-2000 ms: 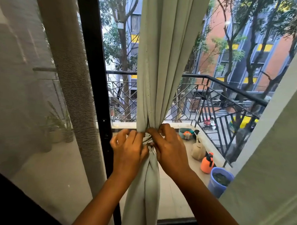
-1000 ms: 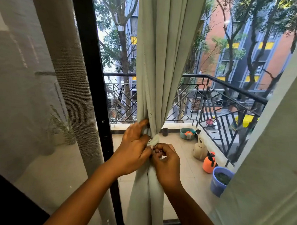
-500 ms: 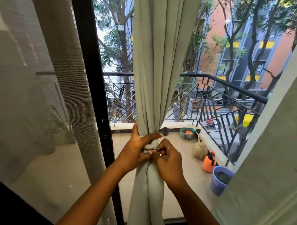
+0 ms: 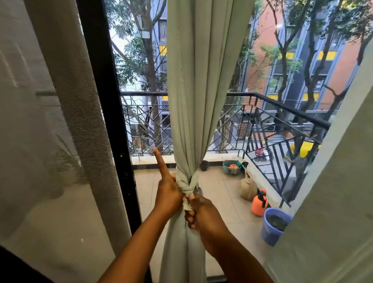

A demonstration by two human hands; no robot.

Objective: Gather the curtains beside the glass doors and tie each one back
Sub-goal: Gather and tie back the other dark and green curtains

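Observation:
A pale green curtain [image 4: 201, 78] hangs in front of the glass door, gathered into a narrow bunch at waist height. A tie-back of the same cloth [image 4: 187, 184] is wrapped and knotted around the bunch. My left hand [image 4: 168, 192] grips the left side of the knot, its index finger pointing straight up. My right hand [image 4: 201, 211] sits just below the knot, closed on the loose end of the tie-back. A second pale curtain [image 4: 335, 199] fills the right edge, hanging loose.
A black door frame [image 4: 110, 117] stands left of the curtain, with a sheer mesh curtain [image 4: 55, 115] over the left glass. Outside lie a balcony railing [image 4: 277, 115], an orange spray bottle [image 4: 259, 202], a blue pot [image 4: 272, 226] and a watering can [image 4: 248, 187].
The tie-back has gone from loose wrapping to a tight knot. My right hand has dropped below the knot, pulling the end down. My left index finger has lifted upward.

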